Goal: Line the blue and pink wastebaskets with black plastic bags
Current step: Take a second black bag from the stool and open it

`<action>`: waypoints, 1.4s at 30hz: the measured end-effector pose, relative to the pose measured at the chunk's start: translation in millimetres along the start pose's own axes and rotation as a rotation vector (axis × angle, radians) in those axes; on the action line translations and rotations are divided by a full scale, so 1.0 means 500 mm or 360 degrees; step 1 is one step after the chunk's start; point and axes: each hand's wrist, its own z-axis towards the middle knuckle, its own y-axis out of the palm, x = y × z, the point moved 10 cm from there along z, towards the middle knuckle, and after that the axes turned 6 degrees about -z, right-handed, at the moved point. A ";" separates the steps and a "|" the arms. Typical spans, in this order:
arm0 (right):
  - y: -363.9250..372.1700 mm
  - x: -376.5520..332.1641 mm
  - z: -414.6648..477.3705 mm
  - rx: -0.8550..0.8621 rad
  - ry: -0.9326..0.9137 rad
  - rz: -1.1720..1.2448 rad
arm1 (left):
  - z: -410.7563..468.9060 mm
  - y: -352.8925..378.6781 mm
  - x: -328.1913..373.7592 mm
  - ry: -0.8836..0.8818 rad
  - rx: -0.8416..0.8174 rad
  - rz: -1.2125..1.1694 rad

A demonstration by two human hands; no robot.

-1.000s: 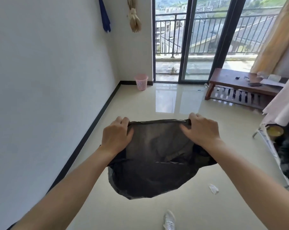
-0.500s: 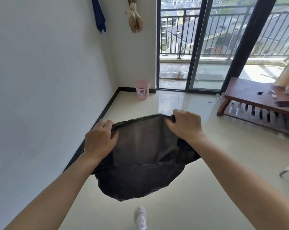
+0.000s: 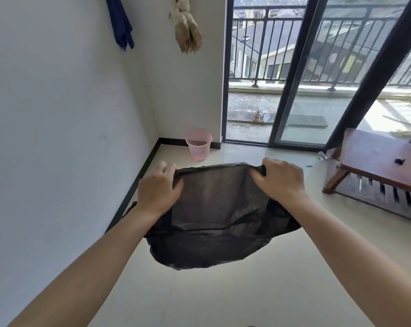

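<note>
Head view: pink wastebasket [image 3: 198, 144] looms nearer than a second ago; left hand [image 3: 158, 189] and right hand [image 3: 280, 179] grip the black bag [image 3: 214, 220], lining imminent.

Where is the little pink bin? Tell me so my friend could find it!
Look at the tall dark-framed glass balcony doors. Just left of them, on the pale tiled floor against the white back wall, stands the small pink plastic lattice wastebasket. It is the only pink thing there, and it has no bag inside.
</note>
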 end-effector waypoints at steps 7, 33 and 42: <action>0.217 0.067 0.371 -0.0002 0.0022 0.0002 | 0.364 0.249 -0.077 0.0068 -0.0091 0.0156; 0.839 -0.037 1.559 -0.0533 -0.0083 -0.0220 | 1.457 0.915 -0.714 -0.0402 -0.0851 0.0621; 1.090 0.050 1.686 -0.0983 0.0164 -0.0324 | 1.602 1.158 -0.800 -0.0866 -0.0932 0.0082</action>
